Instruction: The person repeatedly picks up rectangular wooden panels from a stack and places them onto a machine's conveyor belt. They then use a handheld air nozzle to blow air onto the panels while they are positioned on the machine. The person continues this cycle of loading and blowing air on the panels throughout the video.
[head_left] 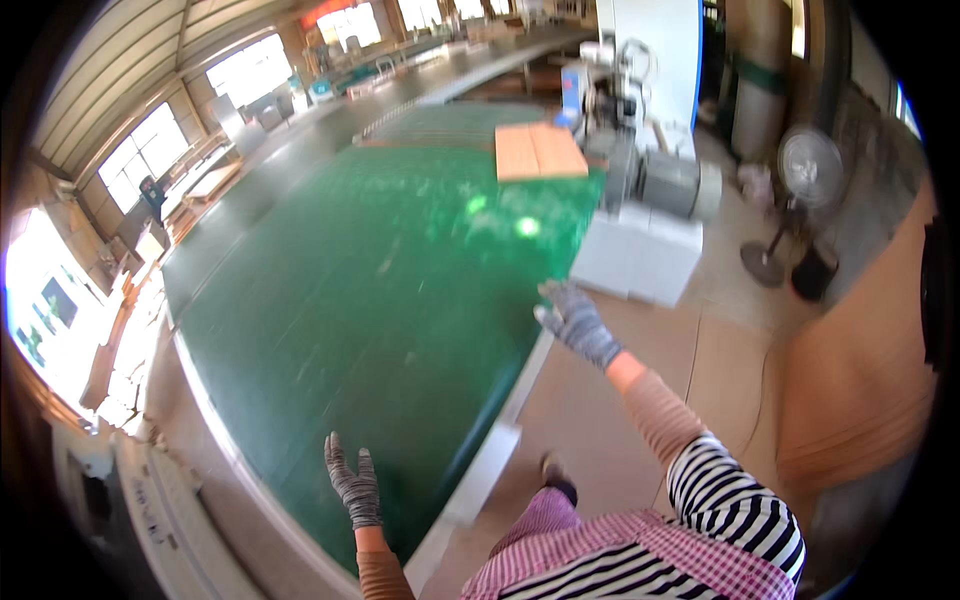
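My left hand (354, 484), in a grey knit glove, hovers over the near end of a wide green conveyor belt (340, 290). Its thumb and fingers are spread and nothing is in them. Further off, my right hand (577, 324), gloved the same way, reaches out at the belt's right edge beside a light grey housing. Those fingers are stretched out and hold nothing; whether they touch the edge I cannot tell. Toward the far right of the belt lie flat light-brown wooden boards (540, 152), side by side and apart from both hands.
A grey motor (672, 184) sits above the light grey housing (640, 250) right of the belt. A pedestal fan (810, 168) stands beyond it. At the right edge rises a tall brown stack (860, 350), perhaps boards. Wood pieces (110, 345) lie along the left.
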